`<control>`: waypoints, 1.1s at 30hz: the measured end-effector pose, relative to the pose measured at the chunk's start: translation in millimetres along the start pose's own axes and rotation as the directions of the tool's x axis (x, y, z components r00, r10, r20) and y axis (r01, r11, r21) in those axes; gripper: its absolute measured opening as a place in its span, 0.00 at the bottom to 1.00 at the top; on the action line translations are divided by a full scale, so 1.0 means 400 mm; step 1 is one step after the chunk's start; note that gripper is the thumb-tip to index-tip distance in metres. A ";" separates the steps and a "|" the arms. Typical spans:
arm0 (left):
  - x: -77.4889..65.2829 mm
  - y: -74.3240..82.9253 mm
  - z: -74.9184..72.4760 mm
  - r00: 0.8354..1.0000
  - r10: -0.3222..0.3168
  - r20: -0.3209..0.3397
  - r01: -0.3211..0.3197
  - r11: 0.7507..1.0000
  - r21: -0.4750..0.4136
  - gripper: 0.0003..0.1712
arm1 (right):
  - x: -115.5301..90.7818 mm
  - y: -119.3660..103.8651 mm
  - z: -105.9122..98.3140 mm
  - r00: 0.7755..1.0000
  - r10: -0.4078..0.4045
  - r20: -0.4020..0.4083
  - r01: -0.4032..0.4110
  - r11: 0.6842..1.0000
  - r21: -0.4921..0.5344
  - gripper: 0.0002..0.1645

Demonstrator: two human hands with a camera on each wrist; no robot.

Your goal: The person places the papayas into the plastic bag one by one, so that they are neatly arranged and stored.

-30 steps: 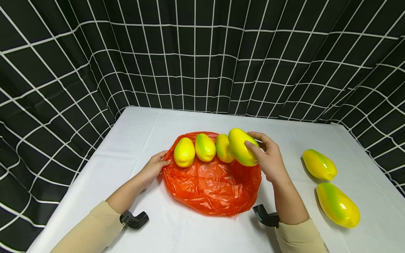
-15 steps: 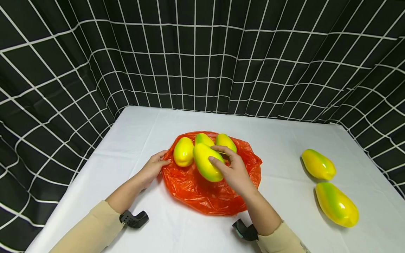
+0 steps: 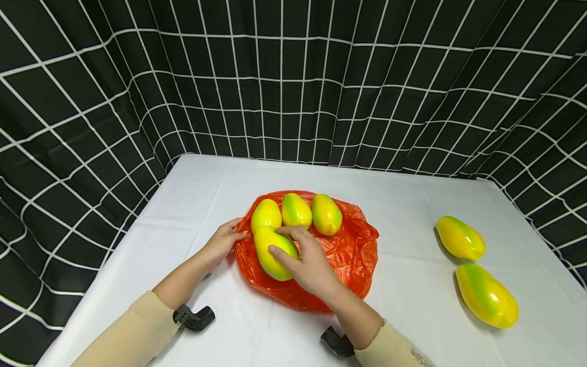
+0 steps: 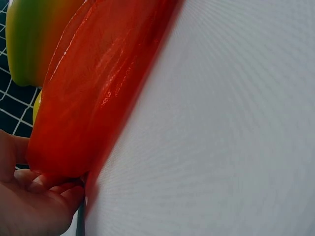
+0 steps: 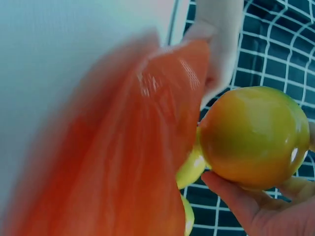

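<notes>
My right hand [image 3: 306, 262] grips a yellow-green mango-like fruit [image 3: 274, 253] over the left part of an open red plastic bag [image 3: 350, 255]. In the right wrist view the held fruit [image 5: 256, 137] is seen end-on, fingers and thumb around it. With my left hand [image 3: 223, 243] I pinch the bag's left rim; the left wrist view shows thumb and fingers on the red plastic [image 4: 93, 98]. Three similar fruits lie along the bag's far side: a left one [image 3: 266, 213], partly covered by the held one, a middle one [image 3: 296, 210] and a right one [image 3: 327, 215].
Two more of these fruits, a farther one [image 3: 460, 238] and a nearer one [image 3: 487, 295], lie on the white tablecloth [image 3: 403, 199] at the right. Black curtains [image 3: 293, 92] with a white grid stand behind and beside the table.
My right hand has carried its fruit leftward and nearer, from the bag's right rim to its left part. The left hand keeps its place at the rim.
</notes>
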State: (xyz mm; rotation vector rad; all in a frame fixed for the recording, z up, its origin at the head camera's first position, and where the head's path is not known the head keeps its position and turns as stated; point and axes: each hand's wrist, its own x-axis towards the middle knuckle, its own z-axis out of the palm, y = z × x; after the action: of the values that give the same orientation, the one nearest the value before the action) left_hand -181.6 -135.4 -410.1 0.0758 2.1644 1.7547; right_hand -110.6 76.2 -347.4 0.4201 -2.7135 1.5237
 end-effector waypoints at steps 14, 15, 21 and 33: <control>-0.002 -0.002 0.002 1.000 0.003 0.008 -0.003 1.000 -0.002 0.28 | -0.010 -0.016 0.042 0.991 -0.129 0.018 0.127 0.930 -0.345 0.25; -0.002 -0.003 0.001 1.000 0.004 0.006 -0.004 1.000 0.000 0.28 | -0.012 -0.017 0.045 0.990 -0.136 0.023 0.135 0.921 -0.365 0.25; -0.001 -0.005 0.001 1.000 0.008 0.013 -0.008 1.000 -0.002 0.28 | -0.019 -0.019 0.071 0.982 -0.181 0.058 0.186 0.847 -0.497 0.26; 0.000 -0.006 0.001 0.999 0.023 0.023 -0.023 1.000 -0.021 0.28 | -0.018 -0.016 0.092 0.976 -0.200 0.083 0.209 0.764 -0.611 0.25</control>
State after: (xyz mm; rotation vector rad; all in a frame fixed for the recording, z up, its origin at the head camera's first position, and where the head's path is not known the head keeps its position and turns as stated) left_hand -181.1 -135.5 -412.7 0.1158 2.1367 1.7797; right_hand -97.2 43.8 -362.4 0.6619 -2.8372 0.5136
